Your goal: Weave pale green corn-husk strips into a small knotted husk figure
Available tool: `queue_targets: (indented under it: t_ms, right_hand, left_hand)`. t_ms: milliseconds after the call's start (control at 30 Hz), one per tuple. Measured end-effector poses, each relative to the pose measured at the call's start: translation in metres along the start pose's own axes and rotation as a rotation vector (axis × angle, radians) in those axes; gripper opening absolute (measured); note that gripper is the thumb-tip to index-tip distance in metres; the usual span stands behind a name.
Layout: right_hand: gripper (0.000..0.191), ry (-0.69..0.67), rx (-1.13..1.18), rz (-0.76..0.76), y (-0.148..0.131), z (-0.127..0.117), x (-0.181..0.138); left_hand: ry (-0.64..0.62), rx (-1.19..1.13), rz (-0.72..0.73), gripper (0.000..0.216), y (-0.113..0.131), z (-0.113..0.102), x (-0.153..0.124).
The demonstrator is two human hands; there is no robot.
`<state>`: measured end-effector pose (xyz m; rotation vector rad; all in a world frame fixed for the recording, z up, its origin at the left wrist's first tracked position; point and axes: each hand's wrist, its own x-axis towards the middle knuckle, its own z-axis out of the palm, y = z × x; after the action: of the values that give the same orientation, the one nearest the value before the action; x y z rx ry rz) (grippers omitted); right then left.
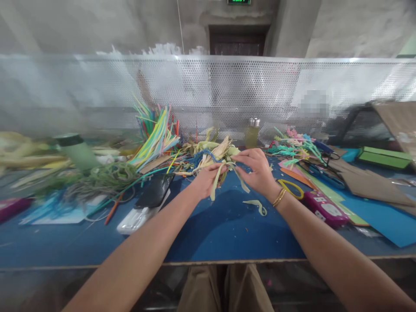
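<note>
Gripping husks [214, 154] in the closed left hand [205, 181], pinching with the right hand [256, 172] a strip [242, 181] dangling between both, nearer the right.

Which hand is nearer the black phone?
Left. The left hand is just right of the phone; the right hand lies farther right. Both hold husks.

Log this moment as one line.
left hand: gripping husk strips | right hand: pinching same strips | surface: blue table | nearby: phone
</note>
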<state>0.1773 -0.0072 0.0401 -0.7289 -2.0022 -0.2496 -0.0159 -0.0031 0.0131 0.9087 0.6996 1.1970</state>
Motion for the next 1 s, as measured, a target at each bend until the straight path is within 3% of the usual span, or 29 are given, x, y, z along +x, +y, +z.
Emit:
queue_targets:
  t_ms: [367,633,833,1000]
  right_hand:
    - [0.021,0.039,-0.016,0.013,-0.007,0.006,-0.004]
    - [0.013,0.15,-0.05,-0.018,-0.015,0.009,-0.006]
    - [0.037,0.146,-0.099,0.103,-0.024,0.014,-0.007]
    - [0.009,0.198,-0.03,0.083,-0.027,0.012,-0.007]
  left_hand:
    - [-0.001,0.07,0.017,0.03,0.003,0.007,-0.006]
    - [0.024,0.026,0.032,0.029,0.004,0.013,-0.009]
    - [0.038,0.001,0.095,0.022,0.004,0.016,-0.01]
    - [-0.013,-0.004,0.091,0.024,0.005,0.014,-0.008]
